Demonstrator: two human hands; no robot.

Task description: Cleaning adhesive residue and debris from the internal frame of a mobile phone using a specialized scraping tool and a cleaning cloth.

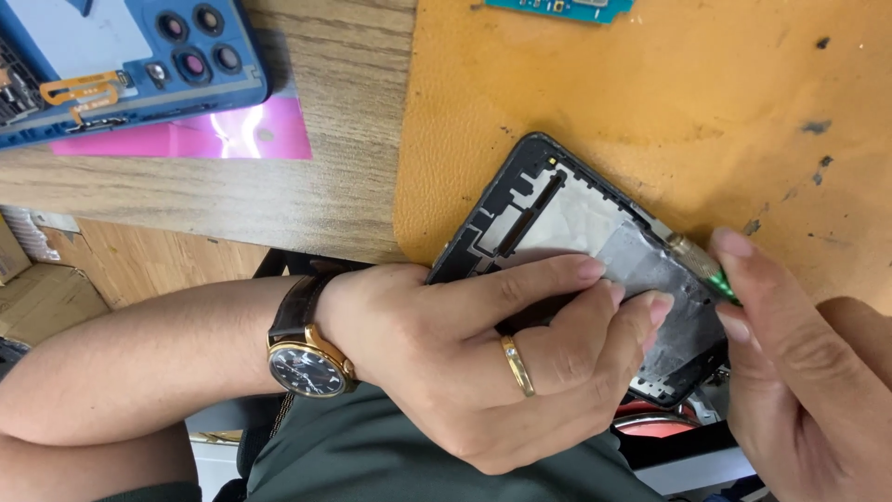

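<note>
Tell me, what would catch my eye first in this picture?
Probably the black phone frame lying open at the near edge of the orange mat, with the left hand pressing on it and the right hand bringing a green-handled tool to its edge. Next, the gold ring and dark-faced wristwatch on the left hand and wrist. At the top left, a blue phone back rests on a pink sheet.
</note>
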